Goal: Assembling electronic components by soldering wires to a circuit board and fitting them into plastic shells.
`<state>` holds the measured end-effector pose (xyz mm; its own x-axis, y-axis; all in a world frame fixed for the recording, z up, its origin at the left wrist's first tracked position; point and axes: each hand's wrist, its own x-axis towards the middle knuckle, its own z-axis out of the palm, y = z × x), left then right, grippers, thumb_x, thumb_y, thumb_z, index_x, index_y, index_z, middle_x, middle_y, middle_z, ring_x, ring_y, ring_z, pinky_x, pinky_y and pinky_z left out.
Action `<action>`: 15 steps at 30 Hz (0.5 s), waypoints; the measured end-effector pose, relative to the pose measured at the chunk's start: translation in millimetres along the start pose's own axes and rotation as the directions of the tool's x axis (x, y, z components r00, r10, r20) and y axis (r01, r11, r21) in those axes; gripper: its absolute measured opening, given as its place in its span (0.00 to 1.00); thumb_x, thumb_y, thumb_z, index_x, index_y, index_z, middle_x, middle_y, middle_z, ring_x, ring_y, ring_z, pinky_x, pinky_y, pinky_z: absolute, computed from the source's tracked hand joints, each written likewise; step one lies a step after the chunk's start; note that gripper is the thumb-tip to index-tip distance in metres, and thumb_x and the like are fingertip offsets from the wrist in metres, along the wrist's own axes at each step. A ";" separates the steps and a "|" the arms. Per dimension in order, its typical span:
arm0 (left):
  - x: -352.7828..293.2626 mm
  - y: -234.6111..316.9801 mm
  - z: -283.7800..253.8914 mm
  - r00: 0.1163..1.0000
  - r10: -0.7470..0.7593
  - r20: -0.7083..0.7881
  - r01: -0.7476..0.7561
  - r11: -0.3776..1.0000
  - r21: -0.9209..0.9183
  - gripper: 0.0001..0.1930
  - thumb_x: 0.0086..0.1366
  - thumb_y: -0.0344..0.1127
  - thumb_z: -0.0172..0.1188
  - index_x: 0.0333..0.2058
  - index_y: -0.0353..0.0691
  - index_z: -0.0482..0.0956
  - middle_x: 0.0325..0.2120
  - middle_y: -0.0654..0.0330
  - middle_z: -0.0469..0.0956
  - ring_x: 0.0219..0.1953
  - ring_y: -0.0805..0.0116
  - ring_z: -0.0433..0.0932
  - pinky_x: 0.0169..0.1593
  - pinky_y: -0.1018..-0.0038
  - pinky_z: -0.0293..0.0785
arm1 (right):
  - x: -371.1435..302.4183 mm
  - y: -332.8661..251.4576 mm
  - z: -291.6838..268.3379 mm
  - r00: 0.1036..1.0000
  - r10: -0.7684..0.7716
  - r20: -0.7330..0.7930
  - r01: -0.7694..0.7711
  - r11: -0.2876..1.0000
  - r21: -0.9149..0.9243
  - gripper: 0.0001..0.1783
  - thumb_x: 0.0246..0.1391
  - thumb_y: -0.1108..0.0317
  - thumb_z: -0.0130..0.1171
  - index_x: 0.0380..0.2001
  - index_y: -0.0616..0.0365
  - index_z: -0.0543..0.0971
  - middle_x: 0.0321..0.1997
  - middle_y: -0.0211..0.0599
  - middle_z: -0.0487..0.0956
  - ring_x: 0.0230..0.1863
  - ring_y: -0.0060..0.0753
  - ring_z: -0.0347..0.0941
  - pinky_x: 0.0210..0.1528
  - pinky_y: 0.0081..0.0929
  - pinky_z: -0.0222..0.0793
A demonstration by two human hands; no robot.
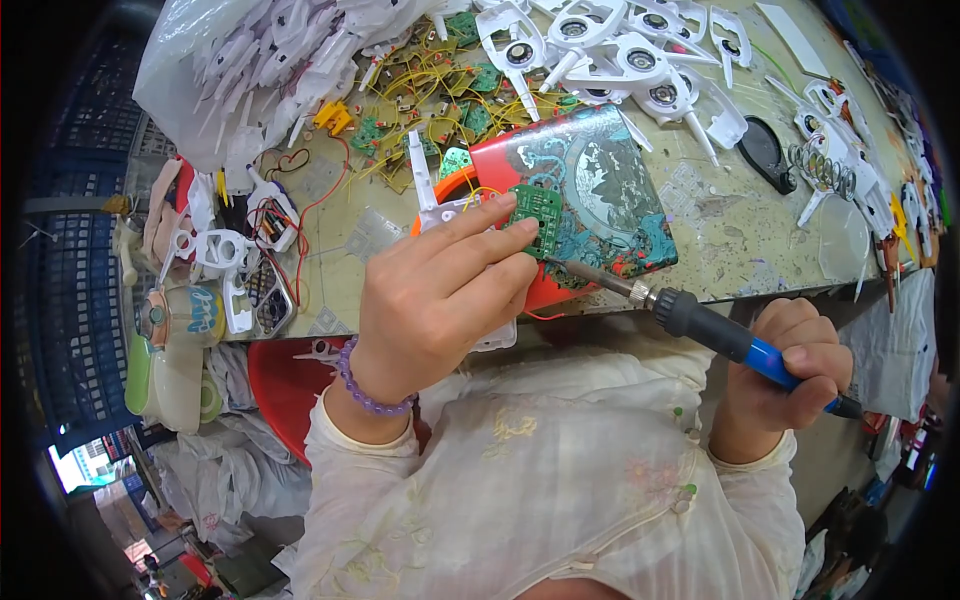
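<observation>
My left hand (440, 285) pinches a small green circuit board (540, 218) by its left edge, fingers stretched over it. A blue and black soldering iron (700, 322) is gripped in my right hand (785, 370); its metal tip is at the board's lower edge, though whether they touch is too small to tell. Behind the board lies a flat teal and red patterned box or book (615, 180). Partly under my left hand are a white plastic part (421, 170) and an orange curved piece (458, 186). A yellow wire shows by my fingertips.
Green circuit boards with yellow wires (430, 90) are heaped at the back. White plastic housings (640, 65) with round speakers lie beyond, and more fill a clear bag (250, 60). At left stands a jar (190, 315); a red tub (285, 390) sits below the table edge.
</observation>
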<state>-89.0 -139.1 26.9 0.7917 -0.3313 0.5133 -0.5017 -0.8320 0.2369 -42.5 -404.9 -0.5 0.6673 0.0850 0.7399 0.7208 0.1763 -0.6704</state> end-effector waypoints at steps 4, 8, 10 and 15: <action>0.1 -0.4 0.6 1.000 0.003 -0.002 -0.003 1.000 -0.004 0.10 0.42 0.24 0.67 0.27 0.38 0.79 0.33 0.57 0.81 0.42 0.54 0.81 0.37 0.69 0.79 | -0.1 1.0 1.1 1.000 0.005 -0.003 -0.005 1.000 0.006 0.22 0.63 0.48 0.44 0.29 0.57 0.68 0.18 0.30 0.64 0.15 0.24 0.57 0.15 0.22 0.53; 0.3 0.0 1.0 1.000 -0.001 -0.005 0.001 1.000 -0.002 0.10 0.42 0.24 0.67 0.26 0.38 0.79 0.33 0.58 0.81 0.41 0.54 0.81 0.37 0.69 0.79 | -0.1 0.1 0.7 1.000 0.005 0.015 -0.006 0.999 0.034 0.22 0.63 0.48 0.44 0.28 0.57 0.68 0.18 0.30 0.64 0.15 0.24 0.57 0.15 0.22 0.53; -0.1 -0.1 1.1 1.000 -0.005 -0.004 0.005 1.000 -0.002 0.10 0.42 0.24 0.67 0.26 0.38 0.79 0.33 0.57 0.81 0.41 0.54 0.81 0.37 0.69 0.79 | -1.9 -0.8 2.8 0.999 0.048 -0.026 -0.047 0.998 0.047 0.22 0.63 0.49 0.45 0.26 0.56 0.67 0.18 0.29 0.61 0.19 0.23 0.54 0.18 0.20 0.48; -3.4 -4.7 4.7 0.999 0.038 -0.030 -0.037 0.998 0.047 0.09 0.46 0.30 0.66 0.28 0.43 0.78 0.34 0.63 0.80 0.43 0.63 0.80 0.31 0.72 0.77 | -2.5 -1.2 4.3 0.998 0.058 -0.036 -0.056 0.998 0.036 0.21 0.63 0.49 0.45 0.26 0.56 0.67 0.18 0.29 0.61 0.18 0.23 0.54 0.18 0.20 0.48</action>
<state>-87.7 -136.1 20.2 0.7610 -0.3492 0.5467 -0.5134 -0.8394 0.1785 -45.8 -401.1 -1.4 0.7140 0.0599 0.6976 0.6750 0.2060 -0.7085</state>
